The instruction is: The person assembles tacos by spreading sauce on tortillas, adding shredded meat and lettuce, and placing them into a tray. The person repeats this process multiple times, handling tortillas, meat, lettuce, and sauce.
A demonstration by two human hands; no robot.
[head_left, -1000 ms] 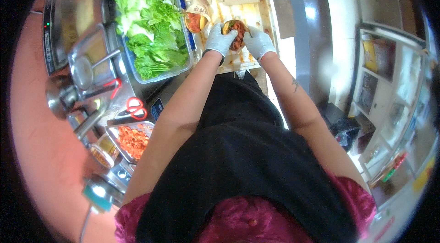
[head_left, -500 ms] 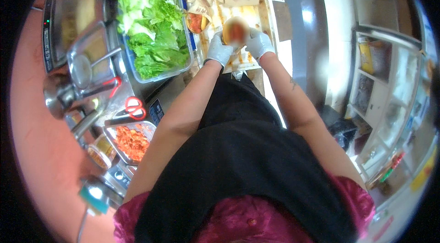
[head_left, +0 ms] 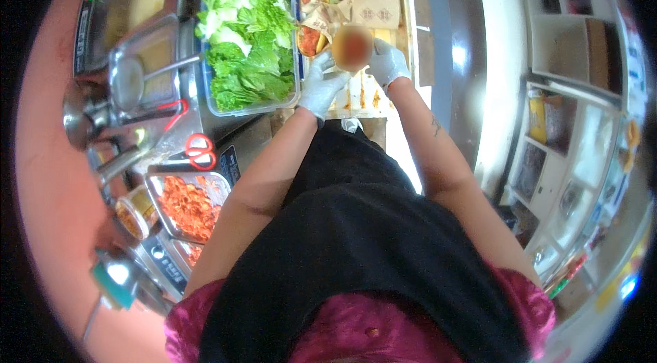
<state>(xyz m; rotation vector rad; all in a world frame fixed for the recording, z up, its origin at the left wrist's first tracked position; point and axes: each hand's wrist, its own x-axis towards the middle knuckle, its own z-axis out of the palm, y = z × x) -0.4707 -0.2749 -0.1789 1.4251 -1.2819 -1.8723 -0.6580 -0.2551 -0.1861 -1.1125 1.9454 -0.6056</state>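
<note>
You are cupping a round bun (head_left: pixel 353 48) between your gloved left hand (head_left: pixel 321 86) and right hand (head_left: pixel 388 62), fingers curled around it, above the stained tray (head_left: pixel 356 99). Keep it level and gripped lightly, beside the lettuce tub (head_left: pixel 246 41).

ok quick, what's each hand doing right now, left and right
Left hand: gloved, closed on the left side of the round bun, raised above the tray.
Right hand: gloved, closed on the bun's right side.
</note>
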